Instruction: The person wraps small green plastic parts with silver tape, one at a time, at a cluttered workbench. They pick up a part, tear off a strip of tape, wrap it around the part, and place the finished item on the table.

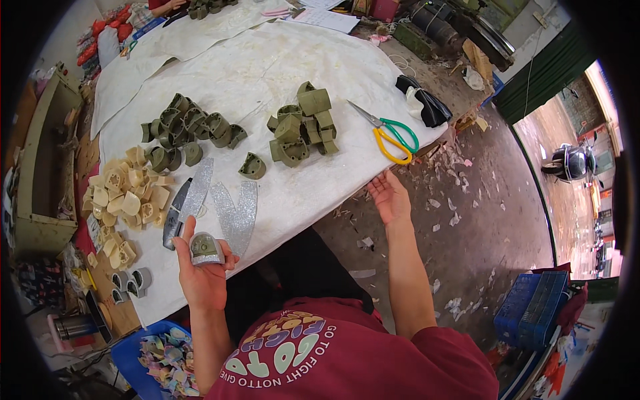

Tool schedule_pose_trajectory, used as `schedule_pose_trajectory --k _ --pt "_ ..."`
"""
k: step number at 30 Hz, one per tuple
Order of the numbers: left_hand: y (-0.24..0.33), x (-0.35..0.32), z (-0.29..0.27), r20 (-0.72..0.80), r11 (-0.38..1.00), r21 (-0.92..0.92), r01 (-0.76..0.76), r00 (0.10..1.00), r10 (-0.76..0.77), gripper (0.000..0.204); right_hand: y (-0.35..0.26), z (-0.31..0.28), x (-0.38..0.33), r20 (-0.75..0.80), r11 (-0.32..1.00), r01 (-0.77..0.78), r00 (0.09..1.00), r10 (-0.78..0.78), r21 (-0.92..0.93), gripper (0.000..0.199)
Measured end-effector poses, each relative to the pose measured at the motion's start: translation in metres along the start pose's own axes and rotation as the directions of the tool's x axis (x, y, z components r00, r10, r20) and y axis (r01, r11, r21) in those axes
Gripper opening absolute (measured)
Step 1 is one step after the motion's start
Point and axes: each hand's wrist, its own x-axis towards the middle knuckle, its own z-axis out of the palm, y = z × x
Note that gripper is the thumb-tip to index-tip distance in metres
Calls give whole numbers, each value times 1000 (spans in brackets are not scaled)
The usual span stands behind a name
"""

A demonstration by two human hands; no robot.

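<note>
My left hand [203,283] holds an olive block-shaped shoe heel [205,246], with silver glittery material around its side. Under and beyond that hand, silver glitter strips [238,217] and a dark grey narrow strip [177,210] lie on the white-covered table [313,193]. My right hand [390,197] is at the table's front edge, palm up, fingers loosely apart and nothing visible in it. Scissors [388,131] with green and yellow handles lie just beyond it, blades parted. Farther in stand two piles of olive heels [190,123], with one single heel [252,166] between them and me.
Cream-coloured pieces [123,190] are heaped at the left, near several silver-covered heels [137,280]. A blue tub [127,353] of scraps sits lower left. A black pouch [425,100] rests on the right corner. Blue crates [533,310] stand on the littered floor. Another person's hand [175,5] shows at the far end.
</note>
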Motion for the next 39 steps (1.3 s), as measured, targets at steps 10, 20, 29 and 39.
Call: schedule_pose_trajectory --k 10,20,29,39 --pt "-2 1 1 -14 1000 8 6 1000 -6 61 -6 3 6 -7 982 83 996 -86 -169 13" --pt "0 -1 0 -19 1000 -9 -1 1000 1 61 -8 0 11 -64 990 7 998 -16 -138 17" --pt "1 -2 -8 -16 1000 -14 -15 1000 14 61 -25 10 2 -239 786 -122 971 -33 -606 64" --pt "3 -5 -14 -27 1000 -18 0 1000 0 64 3 -143 -32 -495 800 -342 866 66 -492 52"
